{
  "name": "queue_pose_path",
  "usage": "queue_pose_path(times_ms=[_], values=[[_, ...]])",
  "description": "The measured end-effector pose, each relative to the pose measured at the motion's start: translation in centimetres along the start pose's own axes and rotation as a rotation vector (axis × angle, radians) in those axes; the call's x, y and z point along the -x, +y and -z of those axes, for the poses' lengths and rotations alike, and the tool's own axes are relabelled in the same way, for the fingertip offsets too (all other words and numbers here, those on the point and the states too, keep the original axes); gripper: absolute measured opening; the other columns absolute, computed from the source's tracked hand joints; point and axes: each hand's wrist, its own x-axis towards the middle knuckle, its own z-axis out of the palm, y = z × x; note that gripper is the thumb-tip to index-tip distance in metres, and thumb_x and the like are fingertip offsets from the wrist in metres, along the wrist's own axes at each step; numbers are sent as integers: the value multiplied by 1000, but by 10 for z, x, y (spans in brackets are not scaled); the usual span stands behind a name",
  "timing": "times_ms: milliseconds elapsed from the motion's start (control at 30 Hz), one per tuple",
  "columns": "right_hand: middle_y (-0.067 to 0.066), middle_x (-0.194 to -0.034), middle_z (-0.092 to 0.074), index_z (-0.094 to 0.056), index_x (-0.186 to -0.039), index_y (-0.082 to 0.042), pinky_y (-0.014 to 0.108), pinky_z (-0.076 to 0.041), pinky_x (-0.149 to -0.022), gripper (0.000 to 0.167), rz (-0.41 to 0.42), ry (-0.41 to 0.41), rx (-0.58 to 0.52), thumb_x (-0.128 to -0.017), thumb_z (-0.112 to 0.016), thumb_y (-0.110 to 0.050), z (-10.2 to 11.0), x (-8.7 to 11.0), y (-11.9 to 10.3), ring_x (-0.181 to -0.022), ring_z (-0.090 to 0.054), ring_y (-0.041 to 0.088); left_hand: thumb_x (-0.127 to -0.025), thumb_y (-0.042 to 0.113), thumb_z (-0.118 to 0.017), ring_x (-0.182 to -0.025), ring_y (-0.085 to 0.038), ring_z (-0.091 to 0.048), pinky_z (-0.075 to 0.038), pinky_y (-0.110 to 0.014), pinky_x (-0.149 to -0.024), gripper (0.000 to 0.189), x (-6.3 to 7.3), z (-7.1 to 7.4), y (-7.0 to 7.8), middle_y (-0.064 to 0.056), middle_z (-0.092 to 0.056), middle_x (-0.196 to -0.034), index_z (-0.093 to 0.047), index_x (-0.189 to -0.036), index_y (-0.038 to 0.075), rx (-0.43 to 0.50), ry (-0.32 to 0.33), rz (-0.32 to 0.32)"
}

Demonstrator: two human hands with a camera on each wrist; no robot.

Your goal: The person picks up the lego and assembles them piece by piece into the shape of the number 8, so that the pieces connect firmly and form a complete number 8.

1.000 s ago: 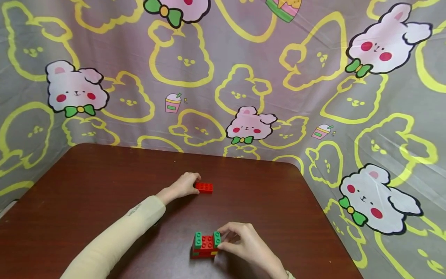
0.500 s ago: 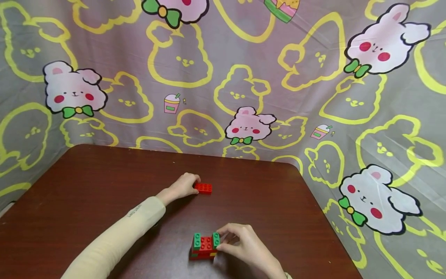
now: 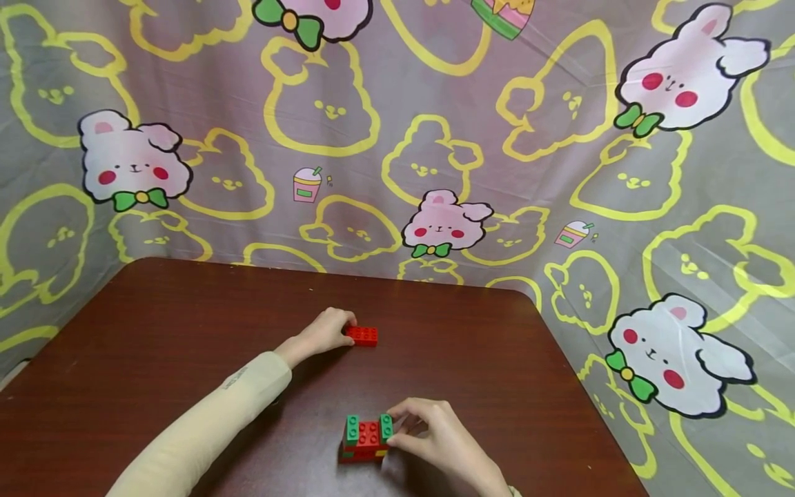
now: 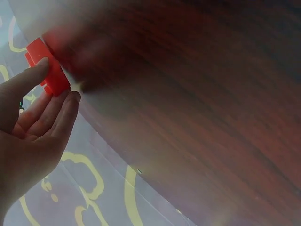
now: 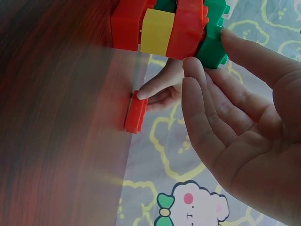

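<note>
Toward the far side of the table, my left hand (image 3: pixel 326 331) pinches the left end of a red building brick (image 3: pixel 365 336) with two rows of studs. The left wrist view shows the thumb on one long side of that red brick (image 4: pixel 59 81) and fingers at the other. Nearer to me stands a small stack of bricks: red layers (image 5: pixel 186 30), a yellow brick (image 5: pixel 157 33) between them, and a green brick at each top end. My right hand (image 3: pixel 437 435) holds the right-hand green brick (image 3: pixel 386 426) between thumb and fingers.
Both hands work over a dark brown wooden table (image 3: pixel 497 373) with rounded far corners. A grey cloth (image 3: pixel 348 166) printed with rabbits and yellow outlines hangs behind it and along the sides. The left sleeve (image 3: pixel 211 421) crosses the table's left half.
</note>
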Motion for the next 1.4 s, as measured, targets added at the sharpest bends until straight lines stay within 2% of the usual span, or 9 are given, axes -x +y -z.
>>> queue_pose_path(times_ms=[533, 633, 767, 900, 1267, 1400], values=[[2, -93, -75, -70, -105, -16, 19, -57, -68, 21, 11, 13, 7, -86, -77, -21, -1, 0, 0, -76, -66, -4, -78, 15, -83, -85, -21, -66, -53, -35, -77, 29, 17, 6, 13, -11, -74, -97, -72, -101, 1, 38, 18, 18], [2, -93, -75, -70, -105, -16, 19, -57, -68, 20, 15, 19, 12, -86, -77, -20, -1, 0, 0, -76, -66, -4, -78, 15, -83, -82, -20, -64, -52, -32, -73, 29, 20, 9, 18, -11, -74, -96, -72, -101, 1, 47, 20, 5], [1, -92, -75, -70, -105, -16, 19, -57, -68, 20, 9, 18, 14, -86, -77, -20, -1, 0, 0, -75, -65, -4, -78, 16, -83, -72, -14, -57, -46, -25, -66, 28, 25, 11, 23, -7, -73, -90, -72, -100, 2, 56, 23, -11], [1, -92, -75, -70, -104, -16, 19, -56, -67, 20, 10, 19, 15, -86, -77, -20, -2, 0, 0, -76, -65, -4, -78, 17, -84, -69, -9, -51, -43, -21, -63, 28, 33, 12, 27, -5, -71, -86, -72, -99, 3, 58, 24, -16], [1, -91, -75, -70, -104, -16, 20, -57, -67, 19, 19, 24, 10, -86, -77, -20, -3, 0, 0, -76, -66, -3, -78, 18, -84, -67, -8, -50, -42, -20, -60, 27, 51, 19, 39, -4, -72, -87, -71, -98, 4, 61, 34, -28], [2, -91, -75, -70, -104, -15, 20, -57, -68, 20, 34, 29, 9, -86, -77, -19, -3, 0, 0, -76, -66, -3, -78, 19, -84, -68, -12, -55, -41, -18, -60, 27, 58, 22, 44, -3, -71, -86, -71, -97, 4, 65, 37, -49]])
